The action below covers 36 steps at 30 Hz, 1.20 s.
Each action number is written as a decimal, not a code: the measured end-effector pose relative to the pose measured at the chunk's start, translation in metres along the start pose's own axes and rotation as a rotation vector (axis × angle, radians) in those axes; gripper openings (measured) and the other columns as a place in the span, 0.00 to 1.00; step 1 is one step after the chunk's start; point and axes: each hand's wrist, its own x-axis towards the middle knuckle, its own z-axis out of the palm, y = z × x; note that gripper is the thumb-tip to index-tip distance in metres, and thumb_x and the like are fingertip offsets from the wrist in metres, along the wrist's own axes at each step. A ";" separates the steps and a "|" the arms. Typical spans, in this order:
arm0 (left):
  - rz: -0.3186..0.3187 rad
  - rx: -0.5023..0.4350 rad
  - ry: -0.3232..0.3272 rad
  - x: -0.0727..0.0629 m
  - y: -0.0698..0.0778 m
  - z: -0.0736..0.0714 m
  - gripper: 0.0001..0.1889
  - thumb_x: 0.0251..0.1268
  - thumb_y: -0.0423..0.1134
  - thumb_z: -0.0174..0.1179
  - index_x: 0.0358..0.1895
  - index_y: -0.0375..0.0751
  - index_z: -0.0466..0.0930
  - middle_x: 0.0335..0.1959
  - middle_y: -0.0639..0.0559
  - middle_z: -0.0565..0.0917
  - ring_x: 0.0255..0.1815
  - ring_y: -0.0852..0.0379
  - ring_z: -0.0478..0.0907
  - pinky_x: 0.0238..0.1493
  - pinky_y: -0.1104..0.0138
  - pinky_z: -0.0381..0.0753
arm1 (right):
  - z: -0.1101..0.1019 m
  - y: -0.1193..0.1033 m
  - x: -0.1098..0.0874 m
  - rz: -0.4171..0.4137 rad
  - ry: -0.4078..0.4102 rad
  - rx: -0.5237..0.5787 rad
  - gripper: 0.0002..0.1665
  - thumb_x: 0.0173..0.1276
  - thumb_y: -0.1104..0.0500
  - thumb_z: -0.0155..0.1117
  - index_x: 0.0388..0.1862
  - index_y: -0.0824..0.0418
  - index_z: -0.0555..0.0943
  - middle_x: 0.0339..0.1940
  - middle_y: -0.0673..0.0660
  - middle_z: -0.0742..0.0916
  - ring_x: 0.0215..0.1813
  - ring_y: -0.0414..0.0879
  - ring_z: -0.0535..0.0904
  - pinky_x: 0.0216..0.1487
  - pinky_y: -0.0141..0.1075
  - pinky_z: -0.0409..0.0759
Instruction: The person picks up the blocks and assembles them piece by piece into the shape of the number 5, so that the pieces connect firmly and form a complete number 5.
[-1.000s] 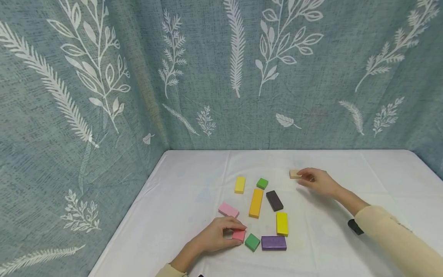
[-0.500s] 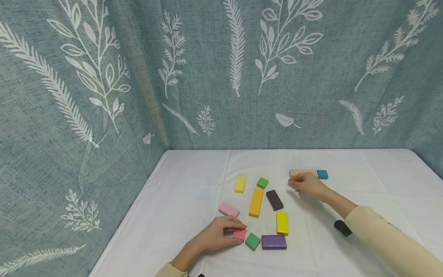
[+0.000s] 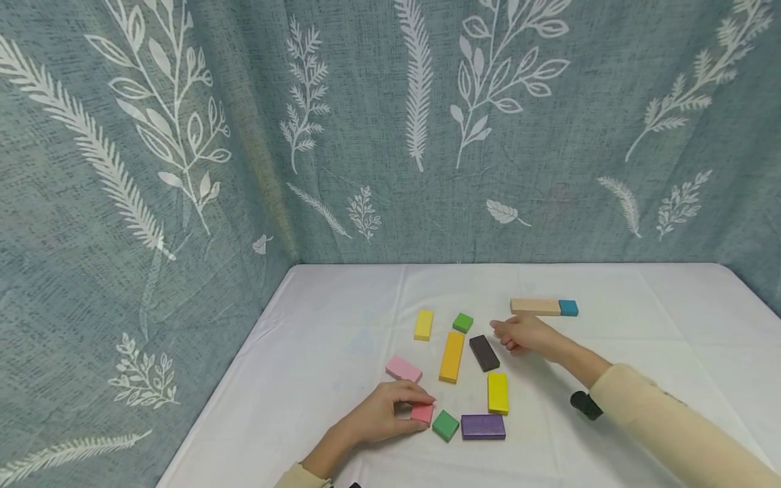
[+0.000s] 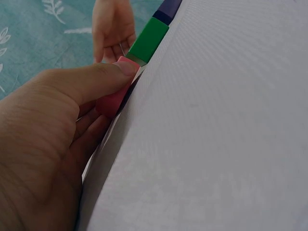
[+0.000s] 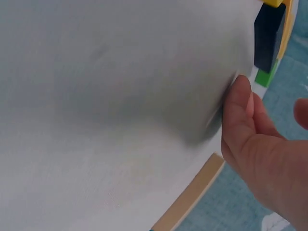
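The coral block is pinched between the thumb and fingers of the left hand, low on the bench. Nothing is held by the right hand; its fingers are loosely bent just beside the dark block, and whether the bench is touched by their tips cannot be told. The pinch on the coral block is best kept light and level, since the green square block lies corner-on just beside it and could be nudged askew. Should the dark block be taken, it would be best gripped across its long sides, with a fingertip eased into the gap towards the orange block. Care would be needed at its near end, where the bright yellow block lies close, and around the small green block. The sleeve should be carried clear of the wooden block and the blue block, laid end to end beyond the right hand. Farther out, the purple block, the pink block and the pale yellow block are best left undisturbed.
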 end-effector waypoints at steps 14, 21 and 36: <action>0.022 0.022 0.005 0.000 0.001 -0.001 0.17 0.56 0.35 0.70 0.50 0.39 0.84 0.46 0.55 0.82 0.49 0.64 0.76 0.51 0.69 0.75 | 0.019 -0.009 -0.002 0.041 0.042 -0.055 0.22 0.67 0.56 0.63 0.51 0.74 0.78 0.37 0.58 0.82 0.36 0.47 0.76 0.38 0.35 0.80; 0.015 0.027 0.004 0.000 0.002 0.000 0.17 0.56 0.36 0.69 0.50 0.39 0.84 0.46 0.56 0.82 0.49 0.64 0.76 0.51 0.69 0.75 | 0.028 -0.011 -0.003 0.036 0.066 -0.087 0.26 0.63 0.58 0.67 0.54 0.75 0.76 0.45 0.63 0.82 0.40 0.49 0.78 0.42 0.39 0.80; 0.015 0.009 -0.002 0.001 0.002 -0.001 0.17 0.57 0.37 0.69 0.50 0.39 0.83 0.46 0.55 0.82 0.48 0.64 0.76 0.50 0.69 0.75 | 0.040 -0.017 -0.007 0.040 0.146 -0.222 0.30 0.54 0.61 0.75 0.54 0.72 0.76 0.44 0.62 0.81 0.43 0.52 0.75 0.48 0.45 0.76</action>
